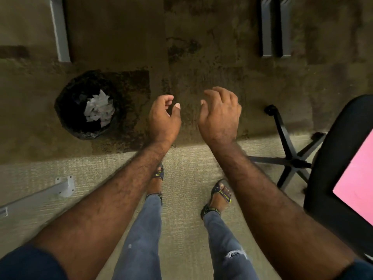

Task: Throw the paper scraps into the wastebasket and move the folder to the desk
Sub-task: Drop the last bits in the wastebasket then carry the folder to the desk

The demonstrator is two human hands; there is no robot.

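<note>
A round wastebasket (66,112) with a black liner stands on the carpet at the left. White paper scraps (99,108) lie inside it. A pink folder (357,182) rests on the seat of a black office chair (331,158) at the right edge. My left hand (163,118) and my right hand (221,114) hover side by side over the floor between basket and chair. Both hold nothing, with fingers loosely curled and apart.
The chair's black star base (290,156) spreads over the carpet near my right foot. Grey desk legs stand at the top left (60,33), lower left (40,196) and top right (274,27). My sandalled feet stand on the lighter carpet strip.
</note>
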